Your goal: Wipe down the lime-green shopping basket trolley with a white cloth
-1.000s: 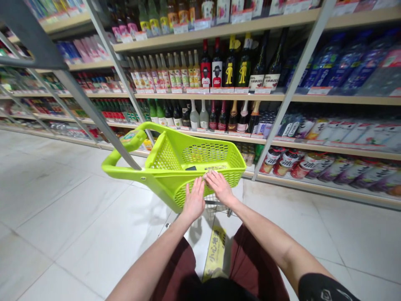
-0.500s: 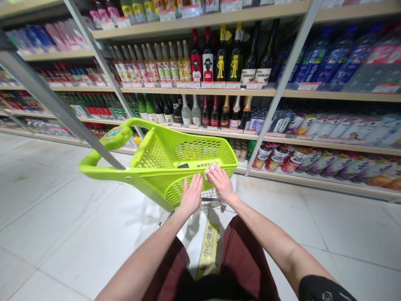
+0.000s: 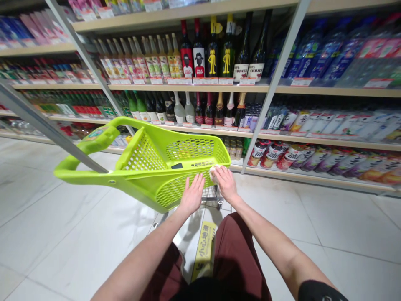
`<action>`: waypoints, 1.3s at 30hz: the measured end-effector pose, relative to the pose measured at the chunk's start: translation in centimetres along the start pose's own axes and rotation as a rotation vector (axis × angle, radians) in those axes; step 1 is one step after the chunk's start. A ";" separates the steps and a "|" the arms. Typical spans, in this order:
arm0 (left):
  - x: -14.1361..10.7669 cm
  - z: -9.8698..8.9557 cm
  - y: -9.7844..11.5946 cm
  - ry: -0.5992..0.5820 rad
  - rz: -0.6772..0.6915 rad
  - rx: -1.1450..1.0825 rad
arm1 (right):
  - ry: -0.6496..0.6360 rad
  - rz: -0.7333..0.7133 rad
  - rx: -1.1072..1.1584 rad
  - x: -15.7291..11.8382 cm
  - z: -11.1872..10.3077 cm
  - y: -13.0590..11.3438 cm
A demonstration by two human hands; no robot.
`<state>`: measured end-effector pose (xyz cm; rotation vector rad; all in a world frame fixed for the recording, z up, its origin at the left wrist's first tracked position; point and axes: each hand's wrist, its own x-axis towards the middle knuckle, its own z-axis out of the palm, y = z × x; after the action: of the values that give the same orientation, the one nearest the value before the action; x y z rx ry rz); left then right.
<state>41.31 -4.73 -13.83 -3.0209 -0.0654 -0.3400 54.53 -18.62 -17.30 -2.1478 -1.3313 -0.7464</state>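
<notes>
A lime-green plastic shopping cart with perforated sides stands in front of me, its handle to the left. My left hand lies flat against the near side of the cart, fingers stretched out and holding nothing. Beside it, my right hand presses a white cloth or tissue to the near side by the cart's front end; the fingers partly cover it. On the floor of the basket rests a small dark flat object.
Shelves of bottles run behind the cart, with juice bottles low on the right. A grey metal pole slants across the left side. A yellow warning strip lies on the pale tile floor between my legs.
My right hand, with the white cloth, has shifted slightly right along the cart's side toward its front end. The cart and shelves appear a little further left in view.
</notes>
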 end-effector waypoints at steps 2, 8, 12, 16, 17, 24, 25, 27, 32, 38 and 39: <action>0.8 -0.2 0.4 0.005 0.011 -0.009 | 0.039 0.060 -0.016 0.4 -0.2 0.9; 1.8 0.8 2.5 -0.011 0.075 -0.021 | -0.084 0.074 -0.019 -2.5 2.6 1.3; 1.6 1.8 3.1 -0.022 0.101 -0.020 | -0.156 0.028 0.009 -3.8 2.8 0.8; 2.0 1.5 2.7 -0.007 0.086 -0.015 | -0.036 0.102 0.020 -2.7 1.2 1.9; 2.1 1.3 2.6 0.002 0.081 -0.011 | 0.025 0.163 0.010 -2.1 0.8 2.3; 2.9 0.9 2.8 -0.015 0.087 0.039 | 0.086 0.390 0.060 -1.2 2.5 1.0; 2.7 1.0 2.9 -0.020 0.090 0.045 | 0.043 0.369 0.082 -1.7 2.9 0.2; 2.3 1.3 2.7 -0.024 0.088 0.053 | -0.037 0.294 0.129 -2.6 3.3 -1.2; 1.2 0.6 1.1 -0.005 0.041 0.084 | 0.123 0.305 0.133 -0.8 1.4 -1.1; 0.3 -0.1 -0.5 0.028 -0.008 0.112 | 0.203 0.250 0.138 1.8 2.2 -2.5; -0.1 0.1 -0.6 0.029 -0.005 0.115 | 0.166 0.210 0.154 1.3 3.0 -3.4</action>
<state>41.21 -4.09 -13.86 -2.9022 -0.0871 -0.3666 52.43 -14.44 -18.18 -2.0171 -1.0263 -0.6962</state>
